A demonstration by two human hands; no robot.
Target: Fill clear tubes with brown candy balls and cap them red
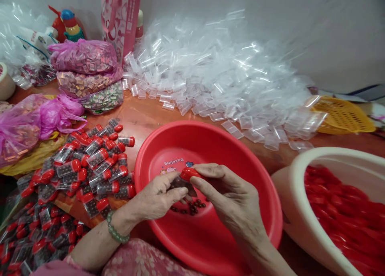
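Observation:
Over the red basin (240, 228) my two hands meet. My left hand (159, 194) is closed around a clear plastic tube (179, 182) with dark contents, mostly hidden by the fingers. Between thumb and fingertips, my right hand (231, 192) pinches a red cap (189, 173) at the tube's end. Whether the cap is fully seated I cannot tell. Small dark brown beads (195, 206) lie on the basin floor below. To the left is a heap of red-capped tubes (99, 160) filled with dark beads.
A large pile of clear empty tubes (216, 75) lies at the back. On the right, a cream tub (288, 188) holds red caps (339, 212), with a yellow basket (345, 113) behind it. Pink bags (87, 57) of small pieces stand back left, near a pink gift bag (120, 23).

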